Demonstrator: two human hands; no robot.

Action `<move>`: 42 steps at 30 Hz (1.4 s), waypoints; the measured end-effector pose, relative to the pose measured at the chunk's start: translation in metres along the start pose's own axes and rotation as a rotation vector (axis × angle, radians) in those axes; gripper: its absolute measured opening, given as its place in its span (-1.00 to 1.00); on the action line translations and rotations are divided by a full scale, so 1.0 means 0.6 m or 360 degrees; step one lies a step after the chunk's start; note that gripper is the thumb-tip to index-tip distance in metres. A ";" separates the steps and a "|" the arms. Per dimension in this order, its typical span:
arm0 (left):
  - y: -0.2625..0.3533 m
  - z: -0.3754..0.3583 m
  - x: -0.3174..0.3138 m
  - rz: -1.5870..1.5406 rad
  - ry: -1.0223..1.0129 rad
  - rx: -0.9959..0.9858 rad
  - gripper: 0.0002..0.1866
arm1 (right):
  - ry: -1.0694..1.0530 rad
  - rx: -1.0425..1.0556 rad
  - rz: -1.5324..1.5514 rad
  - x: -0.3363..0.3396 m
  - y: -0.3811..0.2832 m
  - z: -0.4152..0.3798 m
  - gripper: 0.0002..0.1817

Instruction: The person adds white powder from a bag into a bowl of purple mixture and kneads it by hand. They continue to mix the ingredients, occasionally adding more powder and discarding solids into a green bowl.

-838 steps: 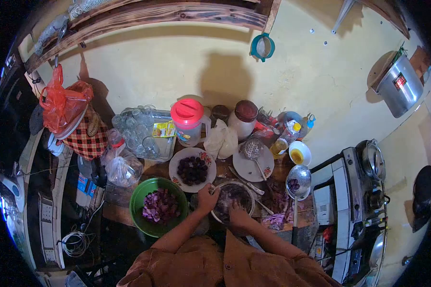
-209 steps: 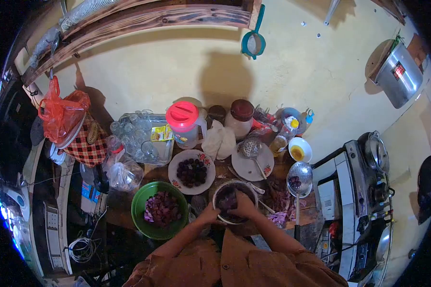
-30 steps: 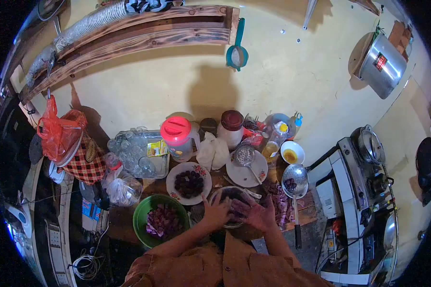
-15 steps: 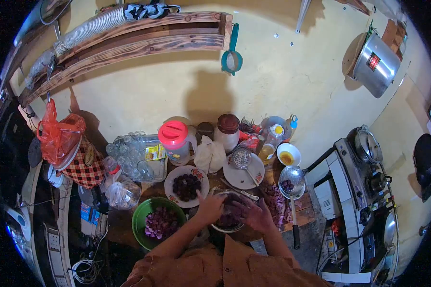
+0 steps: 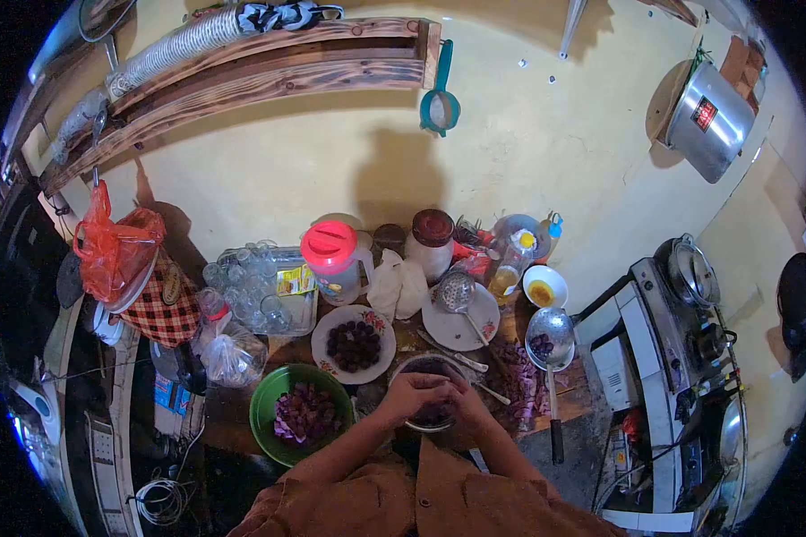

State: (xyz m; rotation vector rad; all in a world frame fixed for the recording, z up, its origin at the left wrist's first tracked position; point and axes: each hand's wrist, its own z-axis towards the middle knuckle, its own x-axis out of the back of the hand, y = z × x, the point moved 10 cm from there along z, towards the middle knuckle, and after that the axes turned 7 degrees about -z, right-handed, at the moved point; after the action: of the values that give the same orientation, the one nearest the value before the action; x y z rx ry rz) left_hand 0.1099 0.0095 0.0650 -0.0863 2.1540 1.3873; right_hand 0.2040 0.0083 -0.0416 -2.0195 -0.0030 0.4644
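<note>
My left hand [image 5: 412,396] and my right hand [image 5: 465,400] are brought together, fingers curled against each other, above a metal bowl [image 5: 427,427] with purple stuff inside. Whatever lies between the palms is hidden. Just left of the bowl, a flower-rimmed plate [image 5: 376,365] bears a pile of dark purple balls [image 5: 354,345]. A green basin [image 5: 261,422] with purple chunks [image 5: 306,412] stands by my left forearm. Right of the bowl lie purple peelings [image 5: 521,380] and a knife [image 5: 468,361].
Behind stand a pink-lidded jug [image 5: 331,268], a brown-lidded jar [image 5: 431,246] and a tray of glasses [image 5: 251,285]. A skimmer [image 5: 457,294] rests on another plate [image 5: 485,333]. At right, a long-handled ladle [image 5: 549,333] with purple pieces lies over a bowl, near the stove [image 5: 667,309].
My hands, apart and spread over the bowl before, have closed together above it. My left hand has moved right, away from the plate of balls. The view has shifted slightly.
</note>
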 end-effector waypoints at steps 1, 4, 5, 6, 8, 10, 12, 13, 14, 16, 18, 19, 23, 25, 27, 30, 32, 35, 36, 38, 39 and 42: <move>-0.004 0.000 0.010 0.0082 0.0056 0.0038 -0.70 | -0.0006 0.0164 -0.0099 0.002 -0.016 0.003 -0.38; -0.021 0.009 0.029 0.0160 0.0093 0.0074 -0.73 | 0.0171 0.0002 -0.0121 0.011 -0.022 -0.010 -0.30; -0.025 0.011 0.031 0.0155 0.0074 0.0074 -0.75 | 0.0172 0.0002 -0.0120 0.016 -0.018 -0.007 -0.30; -0.025 0.011 0.033 0.0155 0.0074 0.0075 -0.75 | 0.0085 -0.0021 -0.0082 0.013 -0.013 -0.002 -0.26; -0.021 0.012 0.031 0.0205 0.0046 0.0067 -0.77 | 0.0001 -0.0045 -0.0042 0.012 -0.005 -0.001 -0.22; -0.032 0.023 0.038 0.0184 0.0007 0.0037 -0.78 | -0.0250 -0.0194 0.0162 -0.022 -0.003 -0.017 -0.27; -0.029 0.027 0.038 0.0162 -0.0030 0.0004 -0.80 | -0.0379 -0.0224 0.0272 -0.036 -0.001 -0.021 -0.29; -0.015 0.027 0.040 0.0209 -0.0001 -0.0050 -0.80 | -0.0510 -0.0255 0.0380 -0.051 -0.003 -0.026 -0.30; -0.003 0.027 0.043 0.0257 0.0028 -0.0103 -0.80 | -0.0511 -0.0256 0.0379 -0.050 -0.008 -0.028 -0.30; 0.032 0.024 0.067 0.0769 0.0216 -0.0426 -0.81 | -0.0658 -0.0299 0.0919 -0.082 -0.057 -0.053 -0.24; 0.056 0.023 0.078 0.1286 0.0404 -0.0752 -0.82 | -0.0645 -0.0246 0.0919 -0.082 -0.085 -0.066 -0.22; 0.029 0.037 0.077 0.1437 0.0286 -0.0674 -0.75 | -0.0632 -0.0193 0.0917 -0.076 -0.096 -0.068 -0.20; -0.076 0.070 0.054 0.2512 -0.0049 -0.0521 -0.51 | -0.0575 -0.0195 0.1073 -0.047 -0.093 -0.065 -0.21; -0.115 0.056 0.038 0.2655 -0.0112 -0.0333 -0.43 | -0.0480 -0.0140 0.1165 -0.030 -0.097 -0.065 -0.21; -0.148 0.044 0.046 0.2792 -0.0174 -0.0131 -0.35 | -0.0465 -0.0153 0.1217 -0.017 -0.093 -0.064 -0.22; -0.148 0.040 0.048 0.2997 -0.0161 -0.0324 -0.33 | -0.0448 -0.0151 0.1228 -0.020 -0.097 -0.069 -0.23; -0.145 0.046 0.052 0.2878 -0.0197 -0.0289 -0.33 | -0.0441 -0.0124 0.1187 -0.025 -0.103 -0.074 -0.22; -0.117 0.039 0.054 0.2767 -0.0172 -0.0141 -0.32 | -0.0468 -0.0117 0.1223 -0.032 -0.113 -0.077 -0.21; -0.116 0.038 0.051 0.2771 -0.0171 -0.0148 -0.32 | -0.0477 -0.0077 0.1229 -0.033 -0.120 -0.078 -0.20; -0.118 0.028 0.050 0.2914 -0.0066 -0.0176 -0.30 | -0.0480 -0.0057 0.1243 -0.034 -0.121 -0.084 -0.18; -0.121 0.023 0.049 0.2911 -0.0061 -0.0164 -0.30 | -0.0509 -0.0049 0.1249 -0.037 -0.123 -0.086 -0.17; -0.137 0.024 0.059 0.3016 -0.0132 0.0018 -0.28 | -0.0538 -0.0044 0.1216 -0.034 -0.120 -0.085 -0.15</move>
State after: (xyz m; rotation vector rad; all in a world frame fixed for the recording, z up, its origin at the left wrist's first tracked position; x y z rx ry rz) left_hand 0.1153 -0.0072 -0.0238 2.4182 1.8022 1.9615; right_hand 0.2156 -0.0046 0.0471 -1.8921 0.5710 1.2823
